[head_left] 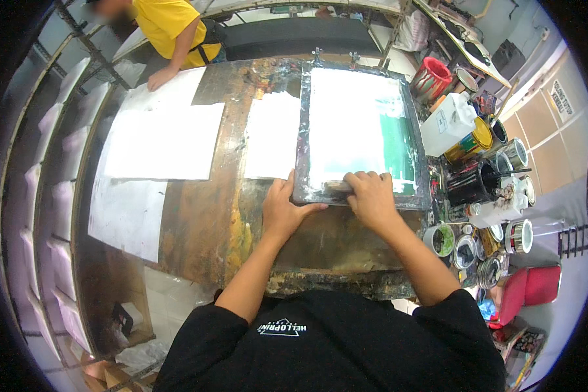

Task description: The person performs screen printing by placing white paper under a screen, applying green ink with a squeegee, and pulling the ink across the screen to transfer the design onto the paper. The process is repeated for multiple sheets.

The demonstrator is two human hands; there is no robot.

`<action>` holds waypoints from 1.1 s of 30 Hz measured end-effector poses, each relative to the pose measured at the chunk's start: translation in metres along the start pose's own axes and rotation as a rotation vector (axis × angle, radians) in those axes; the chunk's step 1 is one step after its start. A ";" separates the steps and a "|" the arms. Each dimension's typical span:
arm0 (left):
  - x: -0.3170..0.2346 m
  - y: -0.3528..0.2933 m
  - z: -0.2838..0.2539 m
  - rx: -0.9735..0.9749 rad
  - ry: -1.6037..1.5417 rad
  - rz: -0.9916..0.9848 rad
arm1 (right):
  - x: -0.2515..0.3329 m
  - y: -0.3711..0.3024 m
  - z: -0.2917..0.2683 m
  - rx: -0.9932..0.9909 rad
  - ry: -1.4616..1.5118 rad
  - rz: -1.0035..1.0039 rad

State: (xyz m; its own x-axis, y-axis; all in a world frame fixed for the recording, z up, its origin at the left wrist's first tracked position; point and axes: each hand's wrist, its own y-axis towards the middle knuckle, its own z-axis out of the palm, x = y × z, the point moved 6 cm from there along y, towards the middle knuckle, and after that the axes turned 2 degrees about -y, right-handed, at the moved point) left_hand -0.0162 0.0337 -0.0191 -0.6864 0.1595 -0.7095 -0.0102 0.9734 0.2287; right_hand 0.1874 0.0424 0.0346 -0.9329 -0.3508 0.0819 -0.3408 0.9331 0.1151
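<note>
A screen printing frame (421,150) with a dark border lies on the stained work table. Its mesh (343,117) is mostly bright white, with a green strip down the right side. My left hand (282,212) grips the frame's near left corner, the thumb lying along the near edge. Over the near end of the mesh, my right hand (374,199) is closed around a squeegee (338,186). Only the squeegee's left end shows; the fingers cover the rest. White paper (272,134) sits just left of the frame, partly hidden by it.
More white sheets (170,140) overlap on the left of the table (196,225). A person in a yellow shirt (170,29) rests a hand on them. Paint cans (431,78) and a white jug (449,124) crowd the right side. A drying rack (78,196) stands far left; a red chair (532,294) is at right.
</note>
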 end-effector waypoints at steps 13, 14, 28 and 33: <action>0.000 0.000 -0.006 -0.024 0.000 0.060 | -0.100 0.228 0.030 -0.029 -0.029 0.010; -0.003 0.000 -0.007 -0.032 0.001 0.067 | -0.110 0.244 0.026 0.013 0.005 0.001; -0.008 -0.002 -0.011 -0.028 -0.142 0.055 | -0.024 0.064 -0.010 -0.022 -0.060 -0.039; -0.032 0.011 -0.018 -0.222 -0.617 0.086 | 0.009 0.024 -0.087 -0.281 -0.010 -0.060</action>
State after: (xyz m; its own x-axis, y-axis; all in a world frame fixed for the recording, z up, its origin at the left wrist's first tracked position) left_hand -0.0071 0.0366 0.0181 -0.1497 0.3639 -0.9193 -0.1691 0.9067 0.3864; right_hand 0.1811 0.0547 0.1242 -0.9134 -0.4030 0.0571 -0.3513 0.8514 0.3894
